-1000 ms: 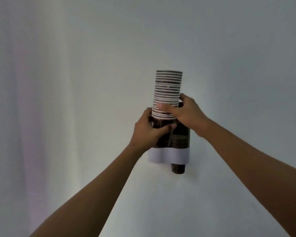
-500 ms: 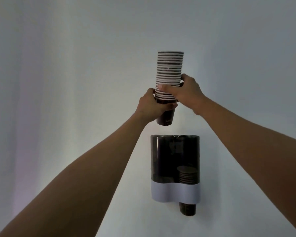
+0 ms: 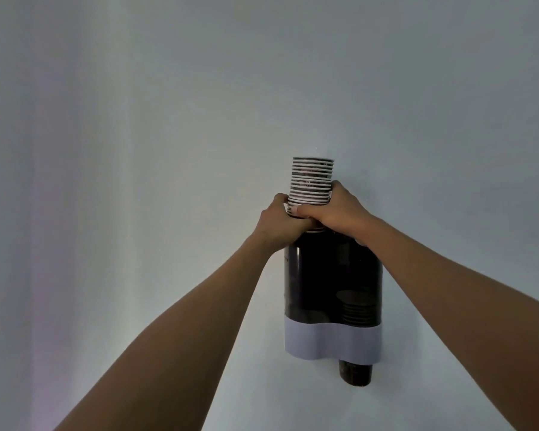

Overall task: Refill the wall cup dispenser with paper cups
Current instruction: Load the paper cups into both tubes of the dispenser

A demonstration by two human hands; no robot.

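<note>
- As the stack of paper cups (image 3: 312,180) stands upright, its long axis vertical, its lower end sits at the top of the left tube of the wall dispenser (image 3: 333,275); how deep it has entered I cannot tell.
- The left hand (image 3: 282,223) is wrapped around the base of the stack, and the right hand (image 3: 339,209) clasps it from the other side, a little higher.
- The dispenser lies directly below both hands, so the next move is, I judge, straight down.
- The right tube holds a few cups (image 3: 357,311), with one cup (image 3: 355,372) showing below the white band (image 3: 332,340).
</note>
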